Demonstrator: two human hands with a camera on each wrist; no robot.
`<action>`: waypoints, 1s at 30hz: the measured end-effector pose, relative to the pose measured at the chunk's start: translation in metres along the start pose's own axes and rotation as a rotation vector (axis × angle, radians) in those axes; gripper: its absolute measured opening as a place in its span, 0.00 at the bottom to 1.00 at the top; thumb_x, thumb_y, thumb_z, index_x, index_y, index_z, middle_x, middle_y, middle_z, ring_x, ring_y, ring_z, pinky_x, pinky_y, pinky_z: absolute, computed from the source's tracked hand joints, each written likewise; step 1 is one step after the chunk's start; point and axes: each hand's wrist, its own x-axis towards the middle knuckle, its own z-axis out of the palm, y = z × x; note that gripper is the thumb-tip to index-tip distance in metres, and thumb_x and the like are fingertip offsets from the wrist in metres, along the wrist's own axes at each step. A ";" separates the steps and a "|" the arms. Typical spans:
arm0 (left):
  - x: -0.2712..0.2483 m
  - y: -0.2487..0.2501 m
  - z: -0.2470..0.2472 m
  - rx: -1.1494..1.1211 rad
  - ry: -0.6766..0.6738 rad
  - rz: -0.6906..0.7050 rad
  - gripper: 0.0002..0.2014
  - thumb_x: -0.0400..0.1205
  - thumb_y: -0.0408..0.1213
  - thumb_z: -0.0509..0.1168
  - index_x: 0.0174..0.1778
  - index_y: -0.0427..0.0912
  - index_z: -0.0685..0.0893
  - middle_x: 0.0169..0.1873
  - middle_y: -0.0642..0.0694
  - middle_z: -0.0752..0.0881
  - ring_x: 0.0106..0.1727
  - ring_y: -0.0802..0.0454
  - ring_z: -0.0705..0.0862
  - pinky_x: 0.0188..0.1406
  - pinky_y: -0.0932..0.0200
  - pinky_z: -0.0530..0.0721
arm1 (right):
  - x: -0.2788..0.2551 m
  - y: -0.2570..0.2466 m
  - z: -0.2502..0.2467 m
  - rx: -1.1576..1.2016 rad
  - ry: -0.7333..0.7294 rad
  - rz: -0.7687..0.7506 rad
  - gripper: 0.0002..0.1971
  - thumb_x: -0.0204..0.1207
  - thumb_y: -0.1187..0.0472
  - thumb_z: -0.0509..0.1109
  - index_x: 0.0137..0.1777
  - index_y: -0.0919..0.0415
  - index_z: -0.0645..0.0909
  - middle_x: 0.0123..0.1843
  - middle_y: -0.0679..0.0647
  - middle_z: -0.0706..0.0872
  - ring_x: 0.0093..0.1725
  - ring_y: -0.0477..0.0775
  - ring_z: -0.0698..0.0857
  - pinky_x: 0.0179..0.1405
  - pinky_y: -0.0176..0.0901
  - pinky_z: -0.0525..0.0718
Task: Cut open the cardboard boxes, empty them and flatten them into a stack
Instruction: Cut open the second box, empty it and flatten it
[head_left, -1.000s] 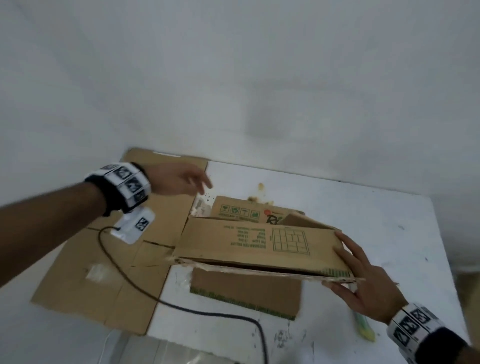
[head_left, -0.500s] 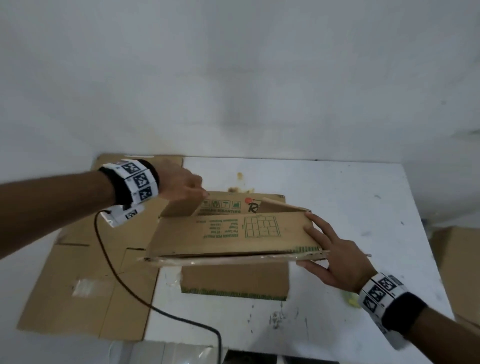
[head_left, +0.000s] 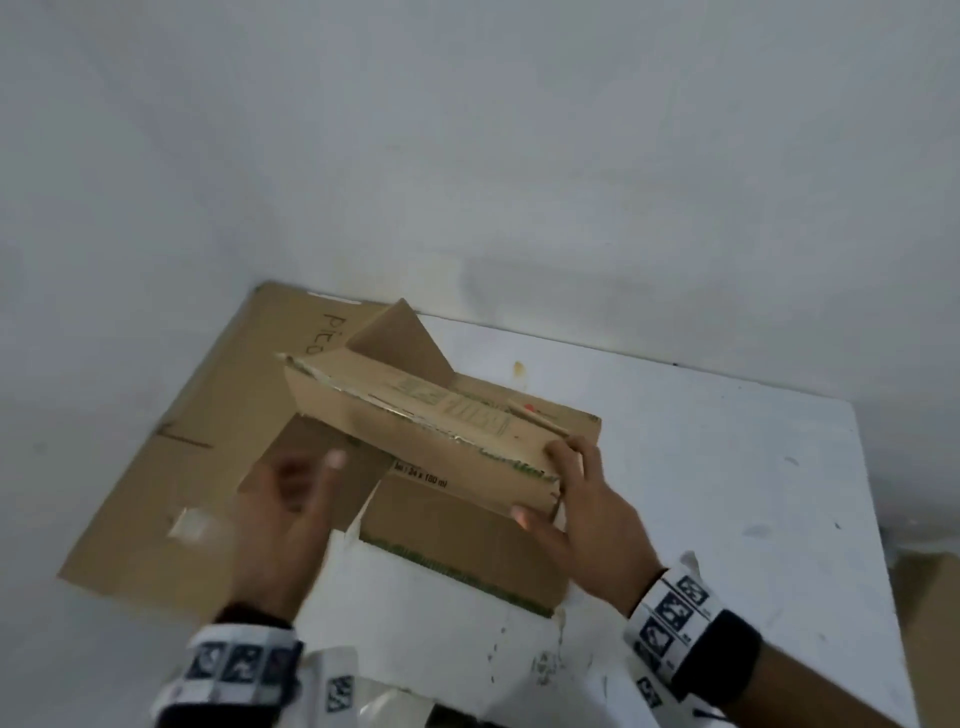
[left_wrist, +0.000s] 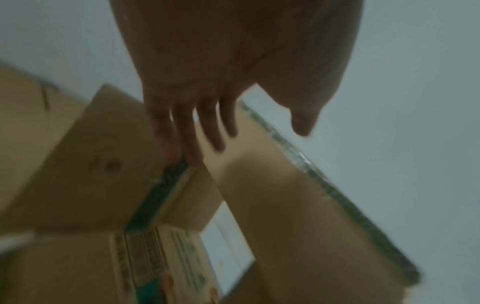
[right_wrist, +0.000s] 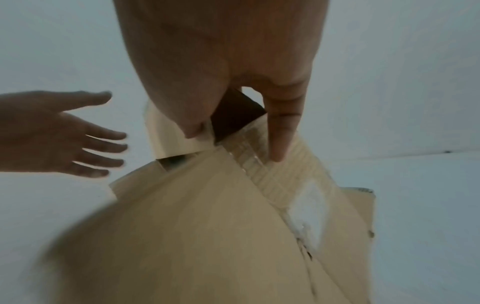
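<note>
Brown corrugated cardboard box with green print (head_left: 415, 421), partly collapsed, held tilted above the white worktop (head_left: 727, 493), over a flattened brown cardboard sheet (head_left: 218, 415) lying at the far left

Right hand (head_left: 587, 514) grips the box's near-right corner: thumb on the near face, fingers (right_wrist: 281, 127) laid on the taped top edge

Left hand (head_left: 291, 519) is blurred, fingers (left_wrist: 187, 131) spread and relaxed, reaching at the lower left flap; contact uncertain, nothing pinched

Handling, judged: light and apparently empty, since one hand carries it. Panels stiff along the flutes but fold readily at the scored creases; the loose flaps will swing. Surface dry, not slippery. Best hold looks like opposite corners or panel edges, pressing across the creases to flatten it
</note>
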 end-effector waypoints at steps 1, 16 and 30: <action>-0.014 0.002 0.015 -0.052 -0.134 -0.079 0.44 0.71 0.79 0.64 0.72 0.47 0.75 0.61 0.51 0.83 0.57 0.55 0.84 0.52 0.54 0.84 | 0.001 -0.008 0.004 0.007 -0.023 -0.007 0.36 0.78 0.31 0.64 0.78 0.48 0.59 0.81 0.49 0.57 0.56 0.56 0.85 0.42 0.52 0.90; 0.008 -0.030 0.049 -0.616 -0.128 -0.477 0.11 0.70 0.31 0.72 0.35 0.37 0.74 0.34 0.38 0.73 0.34 0.41 0.77 0.39 0.48 0.82 | 0.108 -0.031 -0.030 -0.015 -0.231 -0.121 0.24 0.79 0.32 0.66 0.62 0.50 0.80 0.63 0.51 0.83 0.58 0.52 0.85 0.57 0.52 0.84; 0.002 -0.115 0.049 -0.788 0.002 -0.553 0.08 0.86 0.33 0.68 0.59 0.45 0.87 0.53 0.39 0.92 0.49 0.38 0.90 0.42 0.46 0.89 | 0.153 -0.043 0.012 0.331 -0.497 0.320 0.59 0.60 0.15 0.67 0.84 0.57 0.70 0.82 0.56 0.74 0.78 0.59 0.76 0.79 0.55 0.69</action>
